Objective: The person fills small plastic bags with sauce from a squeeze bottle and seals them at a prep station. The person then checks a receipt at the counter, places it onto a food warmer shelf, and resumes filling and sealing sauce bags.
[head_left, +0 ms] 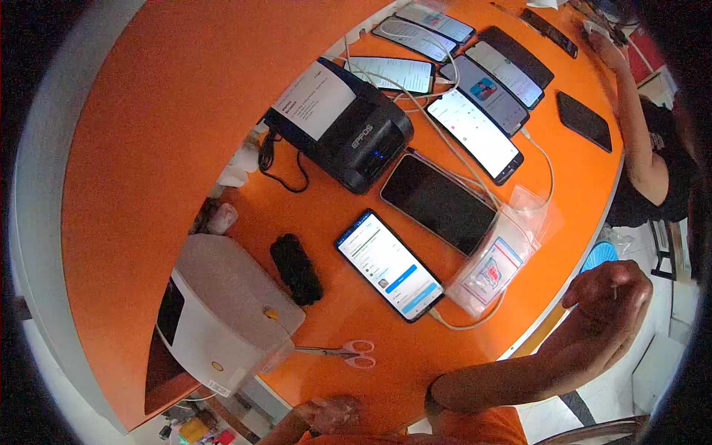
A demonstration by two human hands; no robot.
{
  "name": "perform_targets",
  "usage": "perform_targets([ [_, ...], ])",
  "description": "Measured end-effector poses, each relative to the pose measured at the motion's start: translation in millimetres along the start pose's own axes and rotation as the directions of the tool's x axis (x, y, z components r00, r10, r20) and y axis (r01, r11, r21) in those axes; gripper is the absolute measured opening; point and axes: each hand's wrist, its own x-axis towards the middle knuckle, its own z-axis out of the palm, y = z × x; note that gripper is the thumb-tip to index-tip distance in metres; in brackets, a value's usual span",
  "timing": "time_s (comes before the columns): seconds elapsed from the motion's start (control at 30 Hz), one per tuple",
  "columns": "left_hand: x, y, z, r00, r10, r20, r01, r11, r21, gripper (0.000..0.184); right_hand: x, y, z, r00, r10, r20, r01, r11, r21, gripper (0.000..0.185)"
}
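Observation:
My right hand (612, 304) is raised beyond the table's right edge, its fingers curled in and nothing sticking out of them. Dim and partly blurred, my left hand (331, 413) rests low by the table's near edge with its fingers loosely extended. Just above it lie pink-handled scissors (359, 354), blades pointing left. A lit smartphone (389, 265) lies in the middle with a white cable plugged into its lower end. Beside it are a dark-screened phone (439, 202) and a stack of clear plastic zip bags (491, 278) with a printed label.
A black receipt printer (363, 141) with printed paper stands behind. At left are a white label printer (222, 319) and a bundled black cable (295, 268). Several phones, including a lit one (475, 133), lie among white cables. Another person's arm (630, 119) reaches over the far right edge.

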Motion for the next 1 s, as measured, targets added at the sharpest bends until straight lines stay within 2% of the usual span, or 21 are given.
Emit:
perform_targets([
  [0.1, 1.6, 3.1, -0.1, 1.0, -0.011, 0.01, 0.011, 1.0, 0.008, 0.077, -0.4, -1.0, 6.7, 0.998, 0.036, -0.049, -0.036, 0.999, -0.011, 0.031],
  [0.2, 2.3, 6.6, -0.4, 1.0, -0.018, 0.021, 0.018, 1.0, 0.017, 0.077, -2.3, -2.3, 9.9, 0.999, -0.024, 0.028, 0.025, 0.999, -0.044, 0.035],
  [0.4, 3.0, 4.9, -2.1, 0.999, -0.022, 0.033, 0.021, 0.999, 0.034, 0.076, -5.1, -9.6, 7.5, 0.961, 0.029, 0.276, -0.006, 0.996, -0.084, 0.032],
  [0.53, 1.2, -0.4, -1.8, 0.999, 0.002, 0.047, -0.004, 0.999, 0.044, 0.076, -9.5, -13.4, 15.2, 0.898, 0.069, 0.435, -0.048, 0.997, -0.059, 0.017],
  [0.57, 1.5, 0.9, -2.5, 0.999, 0.013, 0.052, -0.016, 0.999, 0.048, 0.076, -10.5, -12.9, 15.5, 0.877, 0.062, 0.476, 0.021, 0.986, -0.166, 0.013],
  [0.63, -2.9, -2.1, -1.5, 0.998, 0.037, 0.057, -0.041, 0.997, 0.063, 0.076, -14.7, -11.3, 27.6, 0.835, 0.019, 0.55, -0.001, 0.999, -0.033, 0.012],
  [0.67, -2.6, -1.5, -2.5, 0.997, 0.052, 0.065, -0.056, 0.996, 0.075, 0.076, -16.9, -14.7, 33.0, 0.818, 0.001, 0.575, 0.064, 0.994, -0.093, 0.011],
  [0.7, -2.9, -3.4, -1.5, 0.995, 0.069, 0.072, -0.075, 0.994, 0.084, 0.076, -20.6, -12.5, 40.1, 0.815, -0.006, 0.579, 0.064, 0.995, -0.081, 0.013],
  [0.77, -2.6, 0.2, -1.5, 0.989, 0.111, 0.093, -0.121, 0.986, 0.117, 0.076, -24.4, -10.0, 49.2, 0.757, -0.116, 0.643, 0.254, 0.959, -0.127, 0.015],
  [0.83, -1.8, 2.4, -1.1, 0.98, 0.158, 0.121, -0.176, 0.972, 0.153, 0.076, -33.3, -7.3, 62.1, 0.716, -0.13, 0.685, 0.222, 0.974, -0.048, 0.015],
  [0.9, -3.1, 6.0, 1.9, 0.968, 0.196, 0.156, -0.227, 0.95, 0.215, 0.075, -42.2, -1.1, 77.9, 0.681, -0.085, 0.727, -0.001, 0.993, 0.116, 0.015],
  [0.97, -5.2, 12.8, 5.2, 0.955, 0.23, 0.189, -0.276, 0.92, 0.276, 0.075, -39.7, 34.7, 121.9, 0.635, -0.056, 0.77, -0.063, 0.99, 0.125, 0.017],
  [1.0, -7.4, 17.8, 8.7, 0.947, 0.245, 0.206, -0.299, 0.906, 0.298, 0.075, -35.2, 48.9, 154.2, 0.65, -0.133, 0.748, -0.03, 0.979, 0.2, 0.021],
])
